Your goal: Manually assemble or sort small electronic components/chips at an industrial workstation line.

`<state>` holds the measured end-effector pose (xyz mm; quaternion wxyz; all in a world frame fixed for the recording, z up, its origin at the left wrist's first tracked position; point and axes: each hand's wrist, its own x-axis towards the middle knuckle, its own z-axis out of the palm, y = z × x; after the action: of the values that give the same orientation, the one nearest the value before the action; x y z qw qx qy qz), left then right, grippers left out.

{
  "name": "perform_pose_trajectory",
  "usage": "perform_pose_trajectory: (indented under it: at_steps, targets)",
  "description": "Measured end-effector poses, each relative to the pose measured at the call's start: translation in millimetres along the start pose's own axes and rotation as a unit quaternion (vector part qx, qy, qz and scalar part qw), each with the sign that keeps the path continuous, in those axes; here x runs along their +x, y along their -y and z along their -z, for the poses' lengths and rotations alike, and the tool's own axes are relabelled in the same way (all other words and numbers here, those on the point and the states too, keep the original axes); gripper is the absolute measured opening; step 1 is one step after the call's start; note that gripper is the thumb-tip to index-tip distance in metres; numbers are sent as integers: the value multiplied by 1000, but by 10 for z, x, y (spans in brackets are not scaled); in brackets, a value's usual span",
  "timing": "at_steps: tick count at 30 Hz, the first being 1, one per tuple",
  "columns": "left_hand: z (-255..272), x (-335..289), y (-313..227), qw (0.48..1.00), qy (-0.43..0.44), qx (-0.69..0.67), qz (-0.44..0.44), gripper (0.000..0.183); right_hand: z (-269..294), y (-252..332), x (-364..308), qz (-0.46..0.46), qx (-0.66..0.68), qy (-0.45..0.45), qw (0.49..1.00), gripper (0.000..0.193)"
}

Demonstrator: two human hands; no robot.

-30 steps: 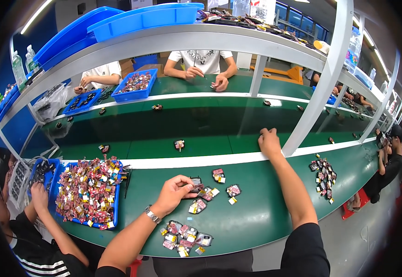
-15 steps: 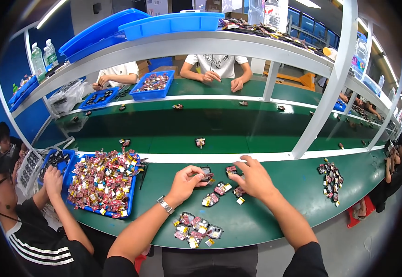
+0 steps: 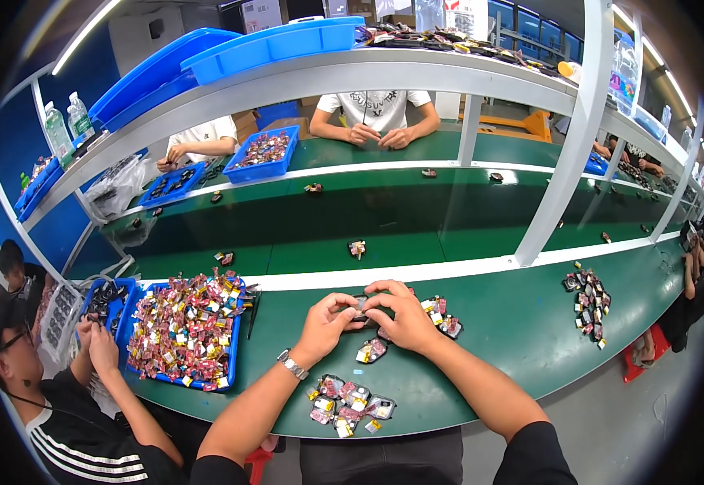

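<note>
My left grip (image 3: pixel 325 327) and right grip (image 3: pixel 406 318) pinch one dark casing (image 3: pixel 360 303) between them above the table (image 3: pixel 522 327), beyond the near cluster of parts (image 3: pixel 354 395); probably fitting, next calling for careful thumb pressure.

sleeves (image 3: pixel 536 456): black, short | wristwatch (image 3: pixel 292 364): silver, metal band, worn left

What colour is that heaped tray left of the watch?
The tray is blue, clearest in the head view.
</note>
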<state>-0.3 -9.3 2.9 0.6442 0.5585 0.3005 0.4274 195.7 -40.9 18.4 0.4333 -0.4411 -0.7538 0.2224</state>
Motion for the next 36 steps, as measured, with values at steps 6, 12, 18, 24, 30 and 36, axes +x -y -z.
perform_pose_trajectory:
  at_steps: [6,12,18,24,30,36]
  targets:
    - [117,7,97,1000,21,18,12,15,-31,21,6,-6,6,9,1000,9]
    - [-12,-16,-19,999,22,-25,4,29,-122,24,-32,18,-24,-51,998,10]
    - [13,-22,2,998,37,-55,18,32,-249,48,-38,19,-46,-111,993,11]
    - [12,-22,7,996,39,-78,19,30,-241,50,-55,9,-10,-115,993,11]
    - [56,-7,59,994,53,-89,23,29,-244,31,-65,3,-2,-99,995,11]
    - [21,-22,25,994,40,-98,24,27,-275,8,-66,-1,-9,-105,994,12]
